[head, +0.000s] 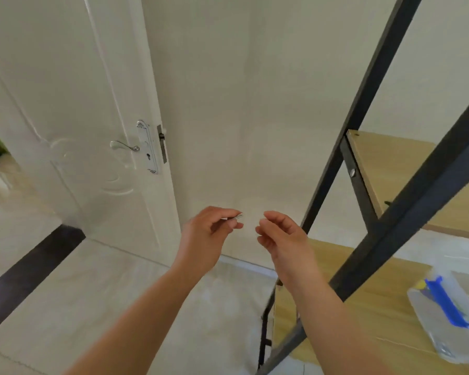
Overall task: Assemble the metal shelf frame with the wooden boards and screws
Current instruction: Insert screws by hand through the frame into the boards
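Note:
My left hand [210, 234] pinches a small silver screw [237, 216] between thumb and forefinger, held up in front of the wall. A short gap to its right is my right hand [280, 234], fingers loosely curled and holding nothing. The black metal shelf frame [406, 209] stands at the right, its uprights slanting across the view. One wooden board [390, 158] sits in the frame at an upper level, with a silver bolt head [352, 173] in the crossbar beside it. A lower wooden board [368, 301] lies under my right forearm.
A clear plastic bag [450, 307] with a blue tool and small parts lies on the lower board at the right. A white door with a silver handle [125, 146] stands open at the left. The floor is pale tile with a dark threshold strip [33, 269].

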